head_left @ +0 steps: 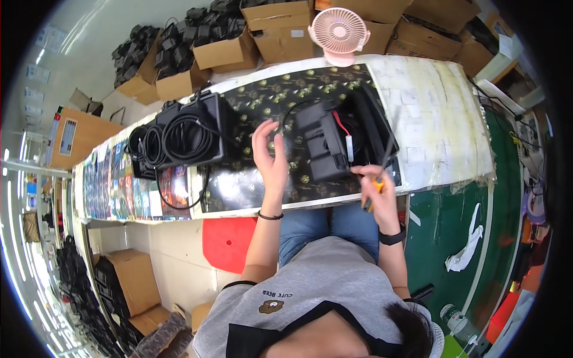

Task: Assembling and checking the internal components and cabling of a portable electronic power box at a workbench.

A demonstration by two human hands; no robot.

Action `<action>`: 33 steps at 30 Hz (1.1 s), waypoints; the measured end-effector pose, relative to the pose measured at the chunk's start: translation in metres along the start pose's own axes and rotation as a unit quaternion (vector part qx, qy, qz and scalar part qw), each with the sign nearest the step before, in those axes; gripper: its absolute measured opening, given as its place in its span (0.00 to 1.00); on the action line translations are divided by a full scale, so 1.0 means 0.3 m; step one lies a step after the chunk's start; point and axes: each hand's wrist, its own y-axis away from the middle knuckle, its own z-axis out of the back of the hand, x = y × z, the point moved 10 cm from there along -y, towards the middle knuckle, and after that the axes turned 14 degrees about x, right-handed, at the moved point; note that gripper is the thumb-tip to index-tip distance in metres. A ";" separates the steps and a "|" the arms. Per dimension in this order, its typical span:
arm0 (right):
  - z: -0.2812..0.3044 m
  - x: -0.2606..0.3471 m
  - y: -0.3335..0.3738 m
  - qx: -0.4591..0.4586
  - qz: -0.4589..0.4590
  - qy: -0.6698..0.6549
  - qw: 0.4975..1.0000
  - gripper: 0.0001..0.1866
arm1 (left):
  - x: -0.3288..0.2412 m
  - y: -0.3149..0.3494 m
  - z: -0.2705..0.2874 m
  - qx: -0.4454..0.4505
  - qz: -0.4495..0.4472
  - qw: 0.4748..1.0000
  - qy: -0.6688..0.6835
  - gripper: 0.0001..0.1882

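In front of me on the table lies a black plastic housing point(321, 146) with ribbed, boxy compartments. A red wire point(340, 122) runs over it to a white connector point(350, 148). My left hand point(270, 154) hovers just left of the housing, fingers apart, holding nothing. My right hand point(379, 190), at the housing's near right corner, is closed round the yellow-and-black handle of a screwdriver point(376, 184). Its thin shaft points up and away, past a black panel point(377, 119) tilted at the housing's right side. The right index finger and thumb reach toward the housing's edge.
More black housings with coiled cables point(185, 134) are stacked at the table's left. A pink fan point(339, 36) stands on the far edge. Beyond it are cardboard boxes point(277, 36), several filled with black parts. A red stool point(228, 243) is below the near edge.
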 end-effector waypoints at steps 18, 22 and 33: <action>0.077 -0.164 -0.050 -0.145 -0.078 -0.080 0.983 0.23 | -0.085 0.162 0.007 -0.022 -0.065 0.985 -0.158 0.13; 0.131 -0.131 -0.111 -0.130 -0.007 0.040 0.991 0.33 | -0.045 0.294 -0.030 -0.075 -0.127 0.983 -0.112 0.16; 0.282 -0.086 -0.213 -0.048 0.022 -0.015 0.999 0.50 | -0.010 0.215 -0.232 0.047 -0.177 0.978 -0.096 0.27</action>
